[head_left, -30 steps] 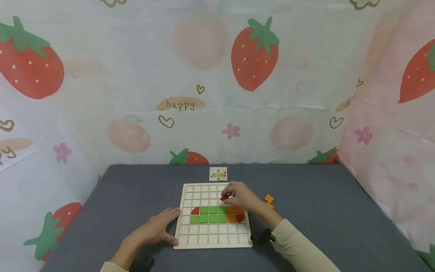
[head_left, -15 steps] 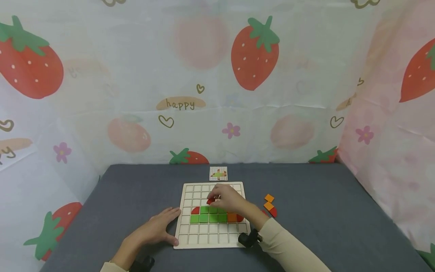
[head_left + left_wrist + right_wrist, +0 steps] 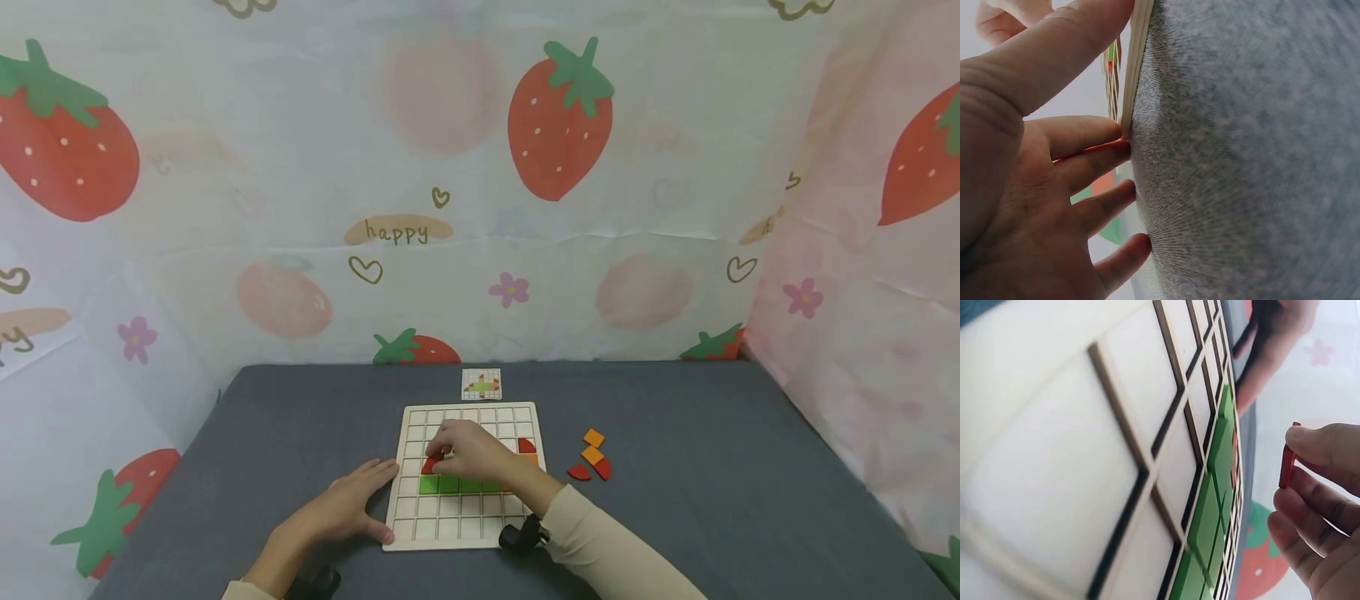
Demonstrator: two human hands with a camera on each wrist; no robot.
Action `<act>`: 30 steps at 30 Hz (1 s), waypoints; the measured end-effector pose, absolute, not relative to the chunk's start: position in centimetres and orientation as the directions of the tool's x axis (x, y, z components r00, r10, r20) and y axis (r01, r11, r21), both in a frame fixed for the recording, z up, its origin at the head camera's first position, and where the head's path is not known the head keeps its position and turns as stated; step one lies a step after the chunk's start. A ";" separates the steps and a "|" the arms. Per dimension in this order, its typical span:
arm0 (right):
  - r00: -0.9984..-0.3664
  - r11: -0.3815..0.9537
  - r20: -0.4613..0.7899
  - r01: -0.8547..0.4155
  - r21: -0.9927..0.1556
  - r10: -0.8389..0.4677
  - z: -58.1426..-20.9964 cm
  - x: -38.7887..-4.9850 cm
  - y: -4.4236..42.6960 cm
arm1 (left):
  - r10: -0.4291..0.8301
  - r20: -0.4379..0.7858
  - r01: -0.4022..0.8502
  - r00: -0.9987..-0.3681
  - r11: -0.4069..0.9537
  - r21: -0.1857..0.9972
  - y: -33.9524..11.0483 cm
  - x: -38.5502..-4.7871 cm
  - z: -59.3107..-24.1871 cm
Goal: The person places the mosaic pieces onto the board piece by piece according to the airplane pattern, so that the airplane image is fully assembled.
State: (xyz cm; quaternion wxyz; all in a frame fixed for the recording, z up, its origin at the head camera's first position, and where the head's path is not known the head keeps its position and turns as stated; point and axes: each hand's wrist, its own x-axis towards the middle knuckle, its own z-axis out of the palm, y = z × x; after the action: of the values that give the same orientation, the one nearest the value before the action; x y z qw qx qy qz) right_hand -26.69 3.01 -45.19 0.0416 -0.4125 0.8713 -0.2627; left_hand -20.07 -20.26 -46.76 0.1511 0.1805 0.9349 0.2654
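Note:
A white gridded wooden board [image 3: 425,528] lies on the table with green tiles [image 3: 470,485], orange tiles [image 3: 531,458] and red quarter-round tiles [image 3: 527,445] in its cells. My right hand [image 3: 474,454] is above the board's left half, pinching a small red tile [image 3: 1287,465] between thumb and fingers. In the right wrist view that tile is raised off the board and seen edge-on. My left hand [image 3: 341,502] rests at the board's left edge, fingers spread and fairly straight, thumb against the near corner. My right hand and forearm hide part of the tile rows.
Right of the board lie loose orange squares [image 3: 593,437] and red quarter-round pieces [image 3: 579,472]. A small card [image 3: 481,384] printed with a coloured grid pattern lies behind the board. The dark grey tabletop [image 3: 697,467] extends to both sides, with a strawberry-print curtain [image 3: 637,208] behind.
My right hand has moved left across the board with the red tile. A red tile at the board's right and the loose pieces beside it are now uncovered. My left hand stays put.

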 end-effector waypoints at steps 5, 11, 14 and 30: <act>-0.641 0.530 0.133 -0.719 -0.450 -0.756 -45.2 -26.3 1.8 | 0.418 -0.177 0.264 -0.891 0.795 0.546 -20.2 -20.0 -46.6; -0.643 0.565 0.092 -0.724 -0.396 -0.760 -45.4 -26.0 0.6 | 0.419 -0.183 0.265 -0.889 0.797 0.542 -20.2 -20.1 -46.6; -0.647 0.578 0.075 -0.722 -0.380 -0.759 -45.3 -25.7 0.1 | 0.428 -0.168 0.282 -0.888 0.795 0.537 -20.3 -20.1 -46.7; -0.633 0.606 0.062 -0.762 -0.230 -0.772 -46.5 -25.1 -1.7 | 0.434 -0.171 0.275 -0.884 0.781 0.561 -20.3 -19.9 -46.5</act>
State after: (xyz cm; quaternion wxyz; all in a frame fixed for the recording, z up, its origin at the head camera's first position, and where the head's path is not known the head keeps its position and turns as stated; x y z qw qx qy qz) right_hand -25.06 -1.67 -46.51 0.0217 -0.4280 0.8957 -0.1183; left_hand -19.86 -20.32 -46.55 0.1470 0.1902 0.9322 0.2707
